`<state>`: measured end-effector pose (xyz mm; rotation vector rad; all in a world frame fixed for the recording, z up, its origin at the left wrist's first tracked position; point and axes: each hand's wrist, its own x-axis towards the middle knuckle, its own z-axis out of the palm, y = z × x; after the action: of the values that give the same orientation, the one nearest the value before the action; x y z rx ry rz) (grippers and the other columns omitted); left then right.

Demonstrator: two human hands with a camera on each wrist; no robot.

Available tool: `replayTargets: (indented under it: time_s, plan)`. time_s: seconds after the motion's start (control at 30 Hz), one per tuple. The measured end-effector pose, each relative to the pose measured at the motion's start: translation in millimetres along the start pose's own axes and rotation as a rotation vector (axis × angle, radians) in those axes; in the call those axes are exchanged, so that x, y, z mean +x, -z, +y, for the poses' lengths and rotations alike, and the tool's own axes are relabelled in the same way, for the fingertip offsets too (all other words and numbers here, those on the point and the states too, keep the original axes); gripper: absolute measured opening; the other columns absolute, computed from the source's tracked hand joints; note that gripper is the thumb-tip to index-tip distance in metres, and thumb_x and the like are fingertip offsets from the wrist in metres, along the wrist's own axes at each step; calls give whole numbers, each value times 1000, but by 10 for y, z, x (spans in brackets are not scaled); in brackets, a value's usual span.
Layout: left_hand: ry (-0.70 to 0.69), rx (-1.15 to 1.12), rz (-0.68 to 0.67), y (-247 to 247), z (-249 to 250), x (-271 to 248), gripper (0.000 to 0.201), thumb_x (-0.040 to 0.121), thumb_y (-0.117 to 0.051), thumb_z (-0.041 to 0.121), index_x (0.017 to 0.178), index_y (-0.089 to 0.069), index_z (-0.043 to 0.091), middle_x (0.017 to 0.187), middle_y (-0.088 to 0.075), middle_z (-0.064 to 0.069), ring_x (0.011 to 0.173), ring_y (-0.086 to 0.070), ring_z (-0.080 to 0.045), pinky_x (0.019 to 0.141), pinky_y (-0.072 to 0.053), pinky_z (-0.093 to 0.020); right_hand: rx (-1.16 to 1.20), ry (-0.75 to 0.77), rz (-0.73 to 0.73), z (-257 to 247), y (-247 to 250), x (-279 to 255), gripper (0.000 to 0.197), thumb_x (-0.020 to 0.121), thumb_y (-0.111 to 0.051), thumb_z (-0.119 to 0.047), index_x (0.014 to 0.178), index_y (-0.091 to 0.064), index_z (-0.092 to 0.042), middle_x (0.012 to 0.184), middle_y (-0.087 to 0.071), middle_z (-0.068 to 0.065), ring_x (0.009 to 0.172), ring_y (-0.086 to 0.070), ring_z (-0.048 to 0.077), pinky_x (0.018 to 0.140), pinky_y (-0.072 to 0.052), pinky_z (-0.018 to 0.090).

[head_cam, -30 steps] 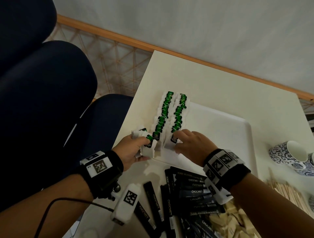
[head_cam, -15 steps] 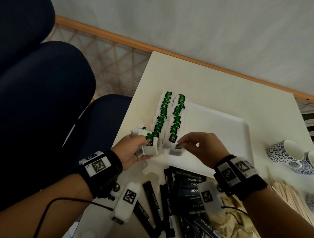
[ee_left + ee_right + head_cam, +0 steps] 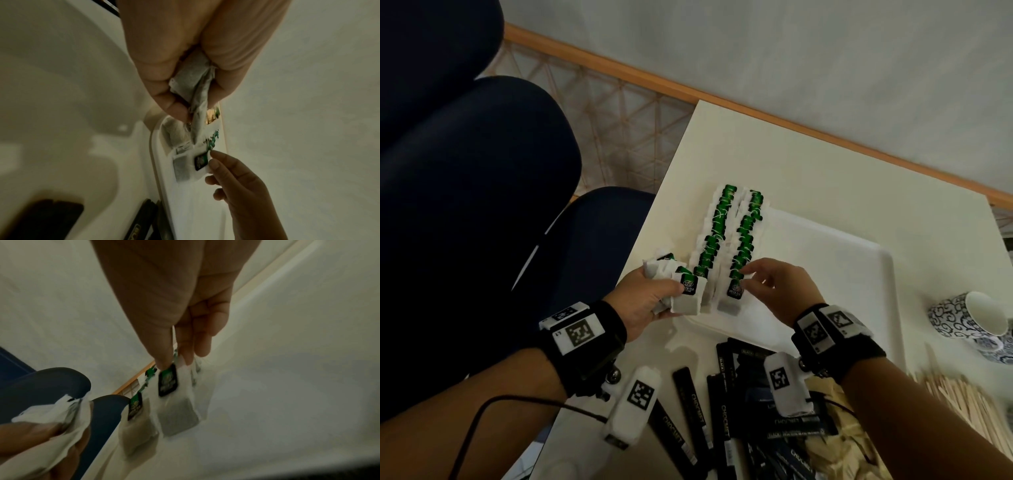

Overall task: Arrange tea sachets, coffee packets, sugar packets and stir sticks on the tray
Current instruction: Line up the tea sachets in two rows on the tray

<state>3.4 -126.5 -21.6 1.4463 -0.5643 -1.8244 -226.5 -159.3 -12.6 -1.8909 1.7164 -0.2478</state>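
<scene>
Two rows of tea sachets (image 3: 726, 233) with green tags run along the left side of the white tray (image 3: 835, 274). My left hand (image 3: 671, 291) grips a bunch of loose tea sachets (image 3: 195, 91) just left of the tray's near corner. My right hand (image 3: 746, 284) pinches the top of the nearest tea sachet (image 3: 176, 415) in the right row, thumb and forefinger beside its dark tag (image 3: 167, 381). That sachet (image 3: 732, 298) lies on the tray floor. The left hand's fingertips are hidden by the sachets.
Black coffee packets (image 3: 722, 411) lie in a heap on the table in front of the tray, with brown sugar packets (image 3: 828, 455) beside them. Wooden stir sticks (image 3: 962, 401) lie at the right. Blue-patterned cups (image 3: 976, 318) stand right of the tray. Dark chairs (image 3: 465, 205) are at the left.
My right hand lifted off the right row, drew back with a sachet pinched in it, and now holds that sachet at the row's near end. The left hand has barely moved.
</scene>
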Motion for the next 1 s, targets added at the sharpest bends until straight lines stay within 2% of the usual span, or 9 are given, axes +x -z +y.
replayTargets:
  time_s: [0.17,0.3,0.4,0.47,0.5,0.67,0.77,0.9,1.0]
  plan:
    - [11,66,-33,-68,-43,20,34,81,-65,-6,113,-61,4,96,-67,-13,83,-63,-25,69,-50,-33,153,84,68,-154,47,-85,11,86,-66,-34,97,-67,-36,85,-65,-16,74,-59,-1,68,-44,11]
    - [0,84,-74,-135,-60,5,34,79,-67,-6,110,-62,8,87,-68,-7,74,-62,-20,58,-48,-25,273,105,-136,-331,-14,-130,24,85,-69,-28,109,-68,-28,78,-67,-16,65,-58,-10,65,-42,5]
    - [-14,66,-80,-133,-36,-19,26,81,-68,-1,104,-62,8,86,-65,-11,77,-59,-23,60,-47,-28,286,57,-180,-354,-79,-123,21,87,-67,-18,107,-71,-25,74,-69,-7,62,-59,-2,70,-49,19]
    - [-31,34,-40,-87,9,-32,12,84,-66,1,92,-61,9,81,-63,-10,72,-59,-21,57,-50,-28,288,31,-164,-349,-96,-119,17,86,-67,-16,97,-74,-27,76,-72,-2,69,-64,14,75,-55,33]
    - [-40,14,-10,-49,34,-29,10,85,-65,2,88,-61,11,80,-63,-9,70,-60,-19,57,-53,-27,266,29,-174,-347,-99,-125,16,86,-67,-16,93,-75,-29,75,-72,-4,71,-64,18,77,-56,36]
    - [-66,-113,54,118,170,-20,9,91,-54,4,97,-59,10,87,-63,-11,77,-63,-23,55,-56,-27,85,72,-271,-371,-135,-140,18,89,-61,-21,102,-73,-28,73,-64,-17,72,-60,8,77,-51,25]
    - [-71,-164,40,163,226,-31,17,92,-45,2,102,-57,7,89,-65,-14,78,-66,-25,61,-57,-31,60,65,-251,-363,-176,-47,19,90,-60,-22,104,-73,-26,68,-60,-20,69,-58,7,75,-51,24]
    - [-97,-204,25,213,229,-30,29,90,-44,-3,116,-55,4,107,-65,-18,88,-68,-29,67,-60,-35,13,92,-197,-374,-197,90,20,91,-59,-23,105,-72,-23,68,-55,-25,65,-53,-3,65,-38,9]
    - [-142,-214,49,228,229,-19,27,89,-49,-6,113,-58,2,106,-65,-18,89,-67,-26,66,-60,-34,7,61,-181,-407,-206,166,21,92,-58,-23,108,-71,-22,72,-58,-17,72,-57,6,77,-46,20]
